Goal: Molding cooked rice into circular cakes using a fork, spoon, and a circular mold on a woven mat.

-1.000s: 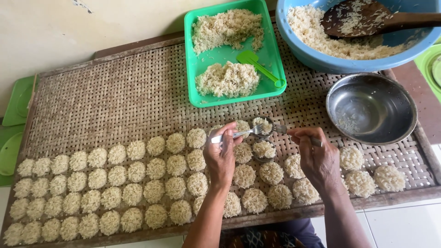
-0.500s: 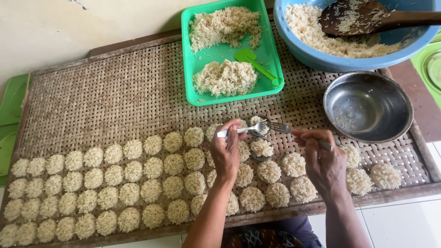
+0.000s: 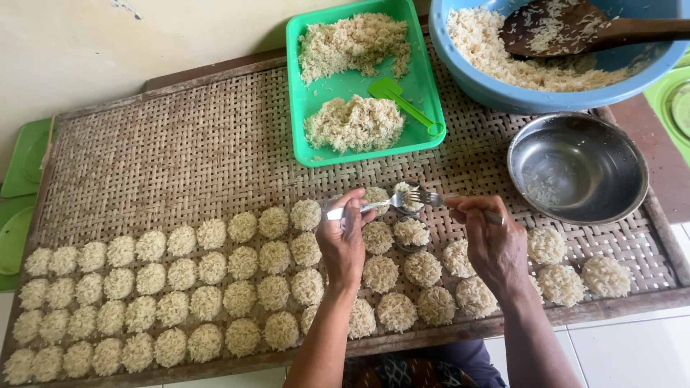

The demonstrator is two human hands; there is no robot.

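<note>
While the left hand (image 3: pixel 343 241) is clenched on a spoon (image 3: pixel 359 208) and the right hand (image 3: pixel 490 241) on a fork (image 3: pixel 425 197), the two tips meet over a small clump of rice (image 3: pixel 407 195) above the woven mat (image 3: pixel 180 151), just past the rows of rice cakes (image 3: pixel 180 287). The clump looks light, sticky and crumbly, so it is best cradled from beneath, not squeezed
</note>
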